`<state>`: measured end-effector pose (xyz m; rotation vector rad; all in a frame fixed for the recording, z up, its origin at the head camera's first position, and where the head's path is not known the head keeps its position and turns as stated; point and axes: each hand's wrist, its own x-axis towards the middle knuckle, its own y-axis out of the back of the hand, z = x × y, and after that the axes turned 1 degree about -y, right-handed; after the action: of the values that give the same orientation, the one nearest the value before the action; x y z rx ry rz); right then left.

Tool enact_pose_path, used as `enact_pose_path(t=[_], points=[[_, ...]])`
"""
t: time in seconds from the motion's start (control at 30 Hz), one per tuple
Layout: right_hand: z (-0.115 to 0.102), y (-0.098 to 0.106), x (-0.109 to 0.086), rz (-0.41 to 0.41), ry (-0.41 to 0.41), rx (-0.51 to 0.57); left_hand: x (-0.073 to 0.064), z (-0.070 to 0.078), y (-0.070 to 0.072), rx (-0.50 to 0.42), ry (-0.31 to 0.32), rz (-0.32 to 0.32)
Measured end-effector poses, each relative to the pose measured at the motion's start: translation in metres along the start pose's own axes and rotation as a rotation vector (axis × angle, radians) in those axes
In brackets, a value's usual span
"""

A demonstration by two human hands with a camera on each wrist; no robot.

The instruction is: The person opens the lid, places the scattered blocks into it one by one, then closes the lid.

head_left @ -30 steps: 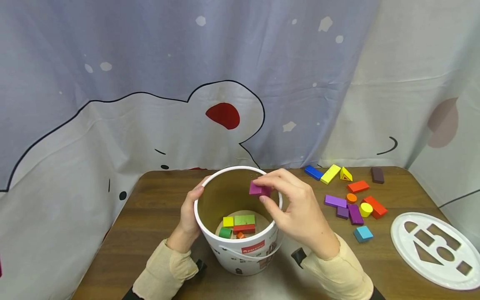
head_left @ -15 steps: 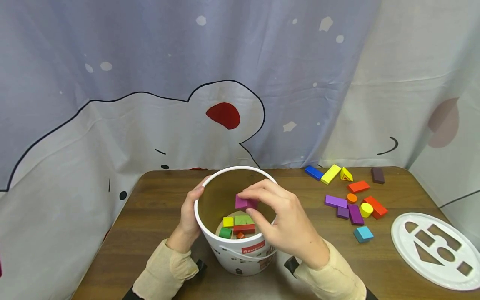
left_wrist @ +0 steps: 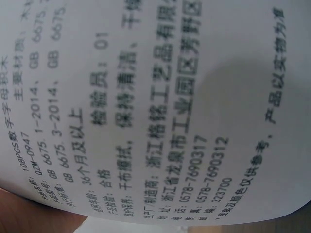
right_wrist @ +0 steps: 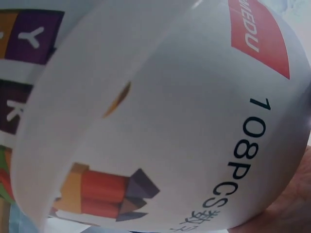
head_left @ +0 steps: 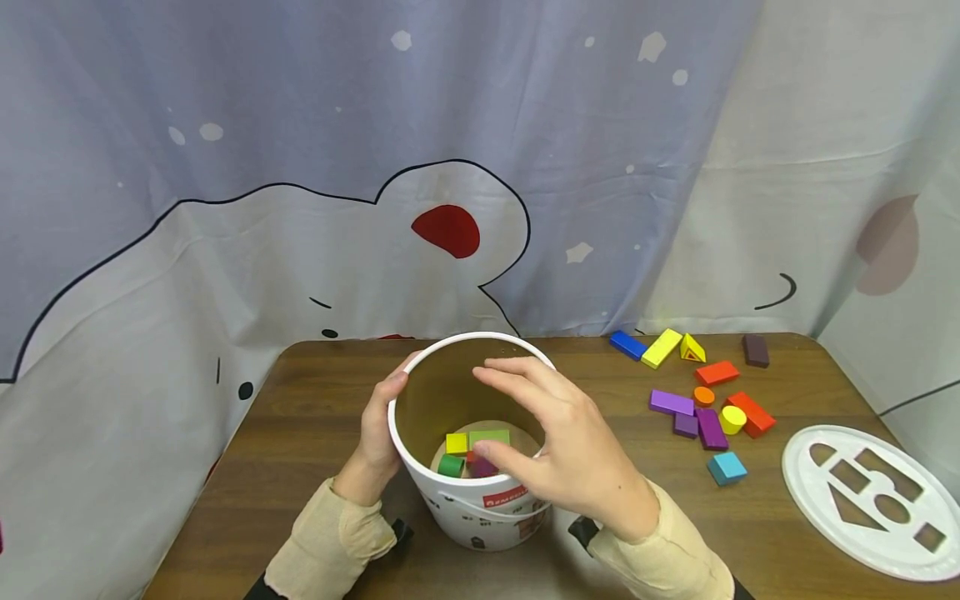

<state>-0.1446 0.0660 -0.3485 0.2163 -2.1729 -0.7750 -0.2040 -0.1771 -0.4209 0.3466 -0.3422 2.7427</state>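
Note:
A white plastic bucket (head_left: pixel 457 508) stands at the middle of the table. My left hand (head_left: pixel 377 433) grips its left side, thumb at the rim. Over the right part of the opening hovers my right hand (head_left: pixel 577 446), fingers and thumb spread apart with nothing between them. Inside, a purple block (head_left: pixel 484 468) lies near the front wall, beside a green cylinder (head_left: pixel 452 466). Behind them are a yellow block (head_left: pixel 457 443) and a light green block (head_left: pixel 489 436); a red block is mostly covered. Printed bucket wall (left_wrist: pixel 146 121) fills the left wrist view, and also the right wrist view.
Several blocks lie on the right of the brown table (head_left: pixel 315 417), among them a blue block (head_left: pixel 627 345), a purple block (head_left: pixel 671 402) and a light blue block (head_left: pixel 726 468). A white lid (head_left: pixel 810 467) with shaped holes lies at the far right. A curtain hangs behind.
My right hand has moved left over the bucket and let go of the purple block, which now lies inside on the red block. My left hand has stayed on the bucket.

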Motion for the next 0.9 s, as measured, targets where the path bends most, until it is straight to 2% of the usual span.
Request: enact_pose_path(t=[0.3,0.9], points=[[-0.0002,0.0011,-0.0015,-0.024,-0.014,-0.059,-0.0002,-0.0011,0.0005,0.02,-0.003,0.007],[0.0003,0.001,-0.001,-0.034,-0.029,-0.052,-0.0001,-0.0002,-0.0002,0.025,0.003,0.01]])
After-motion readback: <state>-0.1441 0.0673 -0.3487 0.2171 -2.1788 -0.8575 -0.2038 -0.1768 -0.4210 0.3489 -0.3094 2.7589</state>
